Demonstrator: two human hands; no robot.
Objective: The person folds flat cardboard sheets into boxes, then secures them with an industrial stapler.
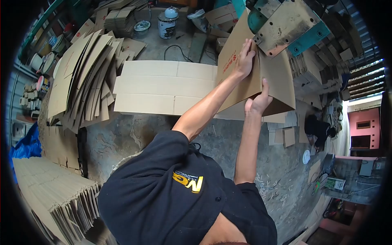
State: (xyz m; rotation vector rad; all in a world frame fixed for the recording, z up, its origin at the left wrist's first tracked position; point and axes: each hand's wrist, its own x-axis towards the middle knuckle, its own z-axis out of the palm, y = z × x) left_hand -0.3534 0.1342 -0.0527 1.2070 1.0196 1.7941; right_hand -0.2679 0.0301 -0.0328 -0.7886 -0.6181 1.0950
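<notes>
presently: folded brown corrugated cardboard box at the machine

item: large flat-folded brown corrugated cardboard box [261, 77] with red print, held tilted under the worn grey metal plate of the teal machine [286, 24], above the concrete floor [163, 130].

left hand [245, 61]: fingers spread flat, pressing the upper face of the box near its top edge.

right hand [258, 102]: curled around the lower edge, pinching the board from below.

handling, as judged: light for its size, stiff along the flutes, prone to bend or crease at the scored folds; edges and corners crush easily. best taken at opposite edges, palms flat, as both hands do.

nearby: fanned stack of flat cardboard sheets [81, 77]; pale unfolded box blanks [163, 87] lying on the floor.
</notes>
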